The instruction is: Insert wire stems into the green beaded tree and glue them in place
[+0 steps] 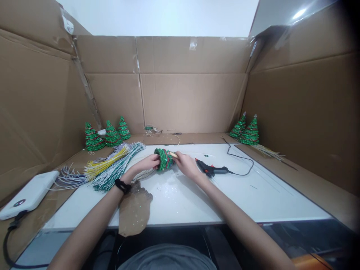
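A small green tree with red trim [164, 159] lies on its side between my hands, over the middle of the white board. My left hand [150, 162] holds it at its left end, fingers partly hidden behind it. In my right hand [182, 162] is a light wooden stick [173, 154], gripped near the tree's right end. Thin strands trail below my left hand. To the right of my right hand, a black glue gun [212, 170] with a red tip lies on the board.
Bundles of yellow [105, 163] and green-white strands [119, 170] lie at the left. Finished-looking trees [113, 135] stand at the back left and back right [249, 133]. A cardboard piece [135, 212] overlaps the front edge; a white device [29, 195] sits far left. Cardboard walls surround the board.
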`<action>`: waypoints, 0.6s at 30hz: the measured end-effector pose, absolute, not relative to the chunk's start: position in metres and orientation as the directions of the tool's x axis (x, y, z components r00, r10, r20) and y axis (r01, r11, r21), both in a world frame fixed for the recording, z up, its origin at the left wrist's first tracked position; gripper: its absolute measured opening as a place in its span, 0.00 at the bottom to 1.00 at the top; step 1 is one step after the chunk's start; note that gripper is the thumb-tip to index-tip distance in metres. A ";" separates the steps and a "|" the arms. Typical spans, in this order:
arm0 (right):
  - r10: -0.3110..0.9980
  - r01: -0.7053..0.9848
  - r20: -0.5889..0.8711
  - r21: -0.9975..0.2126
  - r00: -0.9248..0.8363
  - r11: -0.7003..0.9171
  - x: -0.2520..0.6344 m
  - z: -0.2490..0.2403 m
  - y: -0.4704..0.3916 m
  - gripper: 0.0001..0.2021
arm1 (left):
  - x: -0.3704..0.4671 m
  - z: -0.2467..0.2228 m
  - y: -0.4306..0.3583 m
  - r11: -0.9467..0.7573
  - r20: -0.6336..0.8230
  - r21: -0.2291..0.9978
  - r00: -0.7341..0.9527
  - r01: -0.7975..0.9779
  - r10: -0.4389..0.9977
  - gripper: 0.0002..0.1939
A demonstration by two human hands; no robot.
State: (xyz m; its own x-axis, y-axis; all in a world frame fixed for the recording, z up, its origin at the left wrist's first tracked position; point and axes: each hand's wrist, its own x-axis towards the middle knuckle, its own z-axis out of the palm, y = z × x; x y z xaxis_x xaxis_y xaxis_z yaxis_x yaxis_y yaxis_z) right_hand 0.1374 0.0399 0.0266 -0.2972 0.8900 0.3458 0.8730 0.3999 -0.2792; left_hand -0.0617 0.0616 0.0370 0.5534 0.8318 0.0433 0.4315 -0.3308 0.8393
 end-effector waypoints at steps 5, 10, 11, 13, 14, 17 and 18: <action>0.874 0.859 0.379 -0.288 -0.304 0.424 0.132 0.021 0.043 0.07 | -0.053 0.033 0.060 -0.279 0.046 0.850 0.463 0.447 0.885 0.06; 0.890 0.833 0.394 -0.392 -0.230 0.390 0.140 0.023 0.045 0.05 | -0.048 0.031 0.057 -0.246 0.047 0.883 0.447 0.399 0.893 0.05; 0.894 0.832 0.390 -0.404 -0.220 0.381 0.142 0.023 0.045 0.06 | -0.047 0.031 0.056 -0.239 0.043 0.889 0.449 0.391 0.893 0.05; 0.896 0.825 0.392 -0.423 -0.208 0.376 0.146 0.023 0.045 0.06 | -0.045 0.032 0.054 -0.231 0.039 0.893 0.447 0.385 0.894 0.05; 0.893 0.817 0.402 -0.433 -0.204 0.382 0.147 0.022 0.046 0.06 | -0.045 0.032 0.054 -0.228 0.035 0.894 0.447 0.386 0.894 0.05; 0.869 0.785 0.450 -0.455 -0.205 0.420 0.144 0.015 0.050 0.06 | -0.046 0.030 0.056 -0.224 0.030 0.899 0.458 0.377 0.889 0.05; 0.860 0.774 0.465 -0.460 -0.209 0.436 0.143 0.012 0.051 0.06 | -0.047 0.028 0.057 -0.222 0.028 0.903 0.464 0.367 0.885 0.05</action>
State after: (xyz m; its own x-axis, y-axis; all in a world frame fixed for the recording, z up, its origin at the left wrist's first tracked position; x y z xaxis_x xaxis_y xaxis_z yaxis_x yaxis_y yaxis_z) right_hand 0.1428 0.0512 0.0120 -0.2088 0.8603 0.4651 0.7736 0.4362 -0.4596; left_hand -0.0466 0.0573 0.0280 0.4642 0.8853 0.0283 0.3674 -0.2216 0.9033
